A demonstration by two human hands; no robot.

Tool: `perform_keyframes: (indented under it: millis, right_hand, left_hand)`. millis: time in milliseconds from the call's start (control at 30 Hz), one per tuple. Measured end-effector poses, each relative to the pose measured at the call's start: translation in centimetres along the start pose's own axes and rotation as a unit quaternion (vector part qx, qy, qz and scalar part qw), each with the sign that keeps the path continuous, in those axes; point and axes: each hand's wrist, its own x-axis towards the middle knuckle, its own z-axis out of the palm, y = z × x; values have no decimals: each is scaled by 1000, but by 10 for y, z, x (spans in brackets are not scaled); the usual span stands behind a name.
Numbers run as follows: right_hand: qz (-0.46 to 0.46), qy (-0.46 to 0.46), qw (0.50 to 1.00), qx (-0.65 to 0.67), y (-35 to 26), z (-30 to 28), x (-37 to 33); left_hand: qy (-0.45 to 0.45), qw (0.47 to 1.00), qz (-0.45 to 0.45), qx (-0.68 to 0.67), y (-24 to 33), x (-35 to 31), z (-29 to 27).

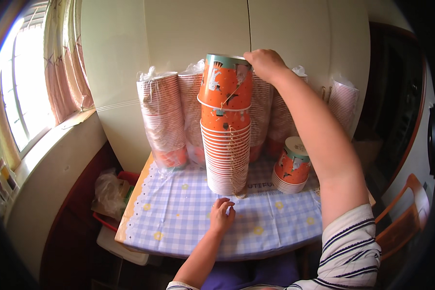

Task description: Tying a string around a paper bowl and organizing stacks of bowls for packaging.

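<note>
In front of me on the table rises a tall stack of upside-down paper buckets (227,159) with white rims and twine handles hanging down its side. The topmost orange paper bucket (226,84), printed with animal figures and green at its upper end, sits higher than the rest, its rim apart from those below. My right hand (266,64) is closed on the edge of its upper end. My left hand (222,215) hovers low by the base of the stack, fingers loosely bent and apart, holding nothing that I can see.
A shorter upside-down stack of the same buckets (291,166) stands to the right. Behind, several plastic-wrapped bucket stacks (162,116) line the cabinet. A checked cloth (179,227) covers the table. A red crate (101,220) is at the left, a wooden chair (403,212) at the right.
</note>
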Motion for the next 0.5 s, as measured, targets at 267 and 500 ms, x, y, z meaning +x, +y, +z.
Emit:
perform_keyframes:
  millis: [267, 500]
  right_hand:
    - [-23, -70, 997, -28, -30, 26, -3]
    - [-19, -55, 998, -34, -20, 31, -10]
  left_hand:
    - [2, 1000, -15, -24, -1, -1, 2]
    - [-4, 1000, -8, -14, 0, 0, 1]
